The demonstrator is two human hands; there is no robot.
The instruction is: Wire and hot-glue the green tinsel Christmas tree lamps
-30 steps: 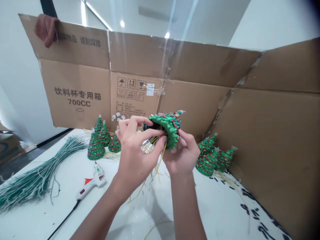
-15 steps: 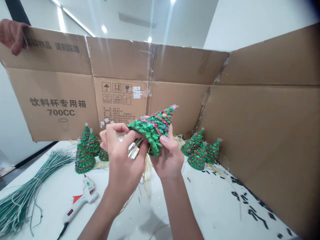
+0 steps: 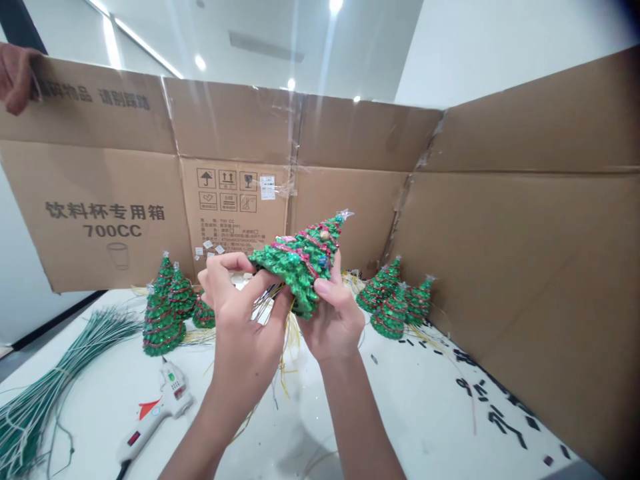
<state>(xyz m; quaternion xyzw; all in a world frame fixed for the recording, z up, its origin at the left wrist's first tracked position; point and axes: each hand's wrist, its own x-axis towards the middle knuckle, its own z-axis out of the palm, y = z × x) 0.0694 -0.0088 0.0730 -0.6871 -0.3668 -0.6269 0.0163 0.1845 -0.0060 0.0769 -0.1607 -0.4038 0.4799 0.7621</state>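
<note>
Between my hands a small green Christmas tree ornament (image 3: 300,263) is held tilted, its star tip pointing up and right. It has red garland and small coloured baubles. My left hand (image 3: 245,313) grips the base edge, with thumb and fingers at the underside. Thin wires (image 3: 265,301), dark and yellow, come out from under the base by the left fingers and hang below. My right hand (image 3: 335,313) is closed around the tree's right side, thumb on the front. The underside of the base is mostly hidden from me.
A white glue gun (image 3: 160,410) lies front left, beside a bundle of green wires (image 3: 65,373). More small trees stand left (image 3: 163,327) and right (image 3: 390,313). Black bits (image 3: 500,420) litter the right side. Cardboard walls (image 3: 350,133) enclose the back; another person's hand (image 3: 17,77) holds the top.
The view has shifted slightly, so the background sits a little further left. Both hands keep their hold on the tree, which stays at almost the same tilt.
</note>
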